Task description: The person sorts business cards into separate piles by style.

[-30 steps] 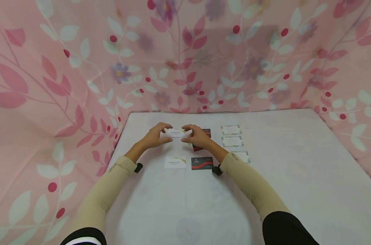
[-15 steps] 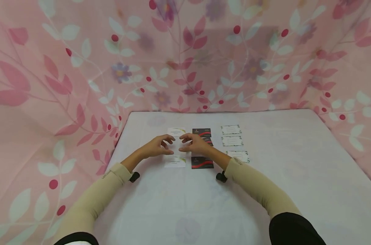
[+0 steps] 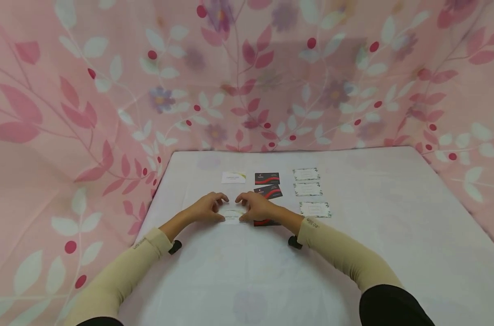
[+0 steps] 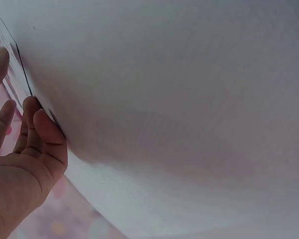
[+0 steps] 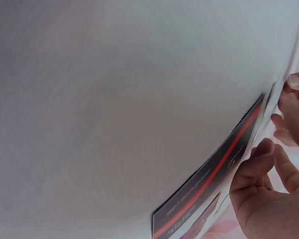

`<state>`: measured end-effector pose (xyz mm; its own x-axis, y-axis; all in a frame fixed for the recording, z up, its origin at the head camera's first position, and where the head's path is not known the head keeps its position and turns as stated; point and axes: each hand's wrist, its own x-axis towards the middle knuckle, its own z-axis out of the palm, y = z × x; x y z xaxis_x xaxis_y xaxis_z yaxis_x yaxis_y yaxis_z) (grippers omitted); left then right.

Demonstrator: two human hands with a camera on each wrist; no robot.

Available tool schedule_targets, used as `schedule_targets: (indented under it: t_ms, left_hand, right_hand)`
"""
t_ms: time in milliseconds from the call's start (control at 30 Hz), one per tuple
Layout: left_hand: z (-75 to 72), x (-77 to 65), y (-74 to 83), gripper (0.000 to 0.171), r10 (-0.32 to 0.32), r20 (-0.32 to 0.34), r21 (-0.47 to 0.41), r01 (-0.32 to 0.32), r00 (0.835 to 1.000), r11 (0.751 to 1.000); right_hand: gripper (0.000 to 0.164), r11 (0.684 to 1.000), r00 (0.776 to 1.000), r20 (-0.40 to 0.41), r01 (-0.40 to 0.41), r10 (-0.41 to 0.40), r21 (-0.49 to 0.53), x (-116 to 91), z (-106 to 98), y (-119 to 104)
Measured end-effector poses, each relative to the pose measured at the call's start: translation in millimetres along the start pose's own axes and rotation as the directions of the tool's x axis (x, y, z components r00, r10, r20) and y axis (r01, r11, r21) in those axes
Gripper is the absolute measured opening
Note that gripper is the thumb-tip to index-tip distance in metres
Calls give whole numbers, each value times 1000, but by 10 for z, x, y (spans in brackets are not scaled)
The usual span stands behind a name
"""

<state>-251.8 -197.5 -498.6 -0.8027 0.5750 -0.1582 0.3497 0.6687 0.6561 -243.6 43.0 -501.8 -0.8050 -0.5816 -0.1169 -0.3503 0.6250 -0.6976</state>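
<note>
A white business card point(image 3: 232, 217) with a green corner lies flat nearest the person. At its left end is my left hand point(image 3: 206, 208), thumb by the card edge, fingers loosely bent and apart from the thumb. My right hand point(image 3: 258, 207) mirrors it at the right end, its thumb beside the edge. Neither hand visibly pinches the card; exact contact cannot be told. Under the right wrist, a black card point(image 3: 267, 223) with a red stripe is partly covered. The right wrist view shows a black card point(image 5: 209, 174) beside the right hand's thumb.
Another white card point(image 3: 233, 178) lies farther back. Two black-and-red cards, one straight point(image 3: 267, 178) and one tilted point(image 3: 269, 192), lie right of it. Three leaf-bordered cards point(image 3: 308, 189) form a column farther right. A pink floral cloth point(image 3: 247, 81) rises behind the white table point(image 3: 377, 217).
Both hands have left the far white card, which now lies flat, and moved toward the person to the near white card. The other cards look unmoved.
</note>
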Motion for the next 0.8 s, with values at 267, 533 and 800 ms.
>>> schedule_targets:
  t_ms: [267, 533, 800]
  left_hand:
    - [62, -24, 22, 53, 56, 15, 62, -57, 998, 996]
    - [107, -65, 67, 51, 74, 0, 103, -73, 997, 992]
    - [133, -120, 107, 45, 104, -38, 168, -96, 994, 981]
  right_hand:
    - [55, 990, 998, 42, 56, -51, -127, -55, 62, -71]
    - [55, 974, 999, 47, 0, 11, -227, -38, 107, -92]
    - [58, 956, 1000, -1, -13, 13, -294, -81, 125, -186]
